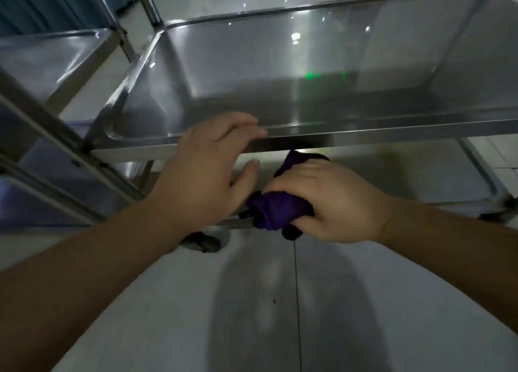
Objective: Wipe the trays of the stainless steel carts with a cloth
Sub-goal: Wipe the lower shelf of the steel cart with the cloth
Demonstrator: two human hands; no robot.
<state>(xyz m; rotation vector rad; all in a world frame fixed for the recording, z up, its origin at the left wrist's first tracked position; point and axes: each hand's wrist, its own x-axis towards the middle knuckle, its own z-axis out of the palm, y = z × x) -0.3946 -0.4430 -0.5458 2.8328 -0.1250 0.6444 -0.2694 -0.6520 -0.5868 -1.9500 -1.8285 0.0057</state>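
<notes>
- Because the purple cloth [280, 207] is bunched into a soft wad, I judge it light, limp and easy to squash; it should hold well when gripped around its bulk, as it is now, with one flap left free to meet the steel.
- Its place is below the near rim of the upper tray [280, 71], just in front of the lower tray [364, 175], with one end poking up beyond the knuckles and another hanging under the palm.
- I see my right hand [333, 200] with fingers curled together and clamped on that wad.
- I see my left hand [207, 161] resting on the upper tray's front edge, fingers close together over the rim and the thumb underneath, apart from them; it touches the cloth's near end or sits just beside it, I cannot tell which.
- Both trays look rigid, smooth and slick, so I expect the cloth to glide easily.
- A second cart [53, 60] stands to the left, above pale floor tiles [168, 315].
</notes>
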